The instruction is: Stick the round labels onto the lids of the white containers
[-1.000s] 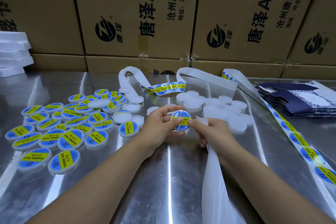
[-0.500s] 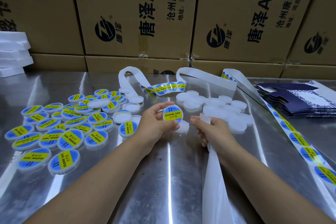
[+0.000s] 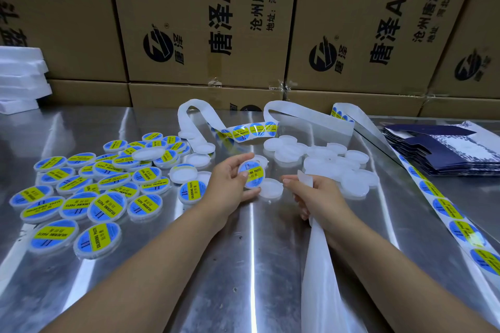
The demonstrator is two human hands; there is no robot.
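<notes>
The left hand [image 3: 230, 184] has its grip closed round a labelled container [image 3: 252, 176], fingers over the far rim and thumb under the near one. It is held up off the counter [image 3: 243, 278] and tilted so the blue-and-yellow label faces the person. The right hand [image 3: 319, 197] has its grip pinched on the end of the backing strip [image 3: 319, 265]. The peeled white strip runs lengthwise from that hand toward the near edge of the counter.

That lid looks finished to me, so I'd expect it to be set down next. The labelled pile [image 3: 102, 192] lies to the left of the left hand, on that hand's own side and well apart from the right one.

A bare white container [image 3: 271, 189] lies flat on the counter between the two hands. It sits just beside the left thumb tip and near the right fingertips, and the left hand is a shade closer. Being round, it has no long axis to line up with.

More unlabelled containers [image 3: 324, 159] are heaped beyond the right hand. The fresh label strip [image 3: 446, 211] runs down the counter on the right, its length angled from far centre to near right.
</notes>
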